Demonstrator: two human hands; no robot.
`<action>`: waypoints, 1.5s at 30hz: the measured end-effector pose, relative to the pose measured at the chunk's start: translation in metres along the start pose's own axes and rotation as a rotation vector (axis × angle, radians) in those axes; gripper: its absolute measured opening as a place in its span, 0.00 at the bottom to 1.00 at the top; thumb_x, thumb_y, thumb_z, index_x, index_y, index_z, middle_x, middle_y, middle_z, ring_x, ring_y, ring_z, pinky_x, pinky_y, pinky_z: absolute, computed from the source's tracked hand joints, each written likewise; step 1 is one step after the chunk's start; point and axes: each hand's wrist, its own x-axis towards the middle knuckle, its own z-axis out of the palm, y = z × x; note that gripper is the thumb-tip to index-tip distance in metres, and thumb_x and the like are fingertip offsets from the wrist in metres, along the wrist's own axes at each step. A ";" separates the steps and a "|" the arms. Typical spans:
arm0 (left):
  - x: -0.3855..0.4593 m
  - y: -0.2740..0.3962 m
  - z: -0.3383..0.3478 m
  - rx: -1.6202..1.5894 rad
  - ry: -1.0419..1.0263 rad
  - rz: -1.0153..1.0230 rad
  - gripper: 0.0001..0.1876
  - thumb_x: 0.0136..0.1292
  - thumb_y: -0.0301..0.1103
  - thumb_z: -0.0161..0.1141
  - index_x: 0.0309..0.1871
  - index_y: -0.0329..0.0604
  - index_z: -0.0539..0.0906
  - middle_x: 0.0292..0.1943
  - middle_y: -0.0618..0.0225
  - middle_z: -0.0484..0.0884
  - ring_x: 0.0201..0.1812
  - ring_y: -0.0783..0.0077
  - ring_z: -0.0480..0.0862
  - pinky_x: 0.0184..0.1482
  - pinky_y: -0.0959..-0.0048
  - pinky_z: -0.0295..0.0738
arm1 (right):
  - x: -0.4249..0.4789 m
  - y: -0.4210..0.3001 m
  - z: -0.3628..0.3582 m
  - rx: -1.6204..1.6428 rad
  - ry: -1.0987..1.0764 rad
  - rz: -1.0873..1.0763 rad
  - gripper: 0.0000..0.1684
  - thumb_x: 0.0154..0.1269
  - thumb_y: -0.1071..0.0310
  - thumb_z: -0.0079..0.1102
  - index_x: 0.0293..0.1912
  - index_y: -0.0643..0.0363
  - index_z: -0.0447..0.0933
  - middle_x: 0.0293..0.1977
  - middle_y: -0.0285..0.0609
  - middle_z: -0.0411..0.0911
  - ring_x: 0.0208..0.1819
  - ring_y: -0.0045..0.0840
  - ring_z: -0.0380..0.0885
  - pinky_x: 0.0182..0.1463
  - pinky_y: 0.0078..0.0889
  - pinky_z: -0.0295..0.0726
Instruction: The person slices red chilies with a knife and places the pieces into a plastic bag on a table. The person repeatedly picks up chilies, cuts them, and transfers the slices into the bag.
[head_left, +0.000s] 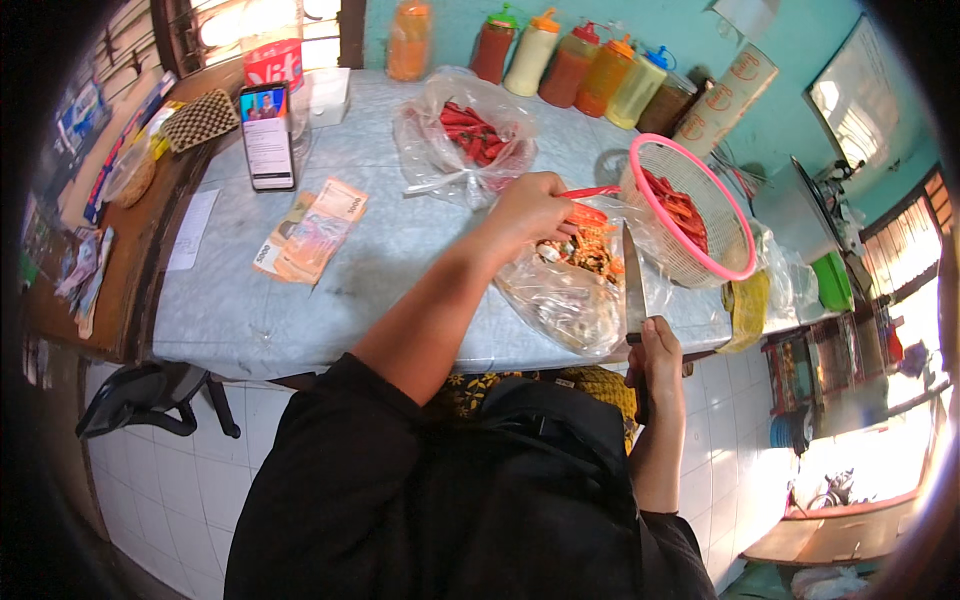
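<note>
My left hand (532, 206) reaches across the table and pinches a red chili pepper (592, 192), which points towards the basket. In my right hand (658, 356) is a kitchen knife (635, 289) with a dark handle, its blade pointing away from me. Between the hands lies an open clear plastic bag (574, 319) with chopped orange-red scraps (596, 251) in its mouth. A pink-rimmed mesh basket (705, 184) stands tilted to the right, with red chilies (679, 214) inside. Farther back, another clear plastic bag (420, 142) holds whole red chilies (472, 135).
Several squeeze bottles (566, 71) line the wall. A phone (268, 139) leans against a large bottle (274, 64) at the left. Banknotes (311, 232) and a paper slip (193, 229) lie on the table (405, 240). A yellow cloth (746, 315) hangs at the right edge.
</note>
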 end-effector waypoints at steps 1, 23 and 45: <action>0.000 0.000 0.001 0.010 -0.010 0.001 0.06 0.60 0.27 0.55 0.38 0.34 0.76 0.35 0.59 0.80 0.34 0.70 0.84 0.31 0.78 0.80 | -0.003 0.000 -0.002 -0.010 0.003 -0.015 0.16 0.73 0.56 0.42 0.33 0.58 0.68 0.17 0.33 0.63 0.15 0.17 0.62 0.15 0.21 0.63; -0.005 -0.004 0.011 0.584 0.147 0.382 0.10 0.50 0.32 0.59 0.34 0.35 0.79 0.25 0.52 0.81 0.27 0.62 0.82 0.31 0.66 0.73 | -0.008 -0.010 0.014 -0.155 -0.060 0.008 0.17 0.73 0.57 0.41 0.34 0.60 0.69 0.14 0.33 0.63 0.13 0.18 0.63 0.16 0.23 0.63; 0.032 0.062 0.061 0.392 -0.024 0.416 0.15 0.49 0.41 0.62 0.31 0.36 0.80 0.26 0.56 0.82 0.27 0.66 0.83 0.29 0.69 0.76 | -0.026 0.024 -0.073 0.107 0.009 -0.085 0.18 0.67 0.50 0.50 0.30 0.53 0.63 0.15 0.32 0.62 0.09 0.17 0.61 0.10 0.21 0.65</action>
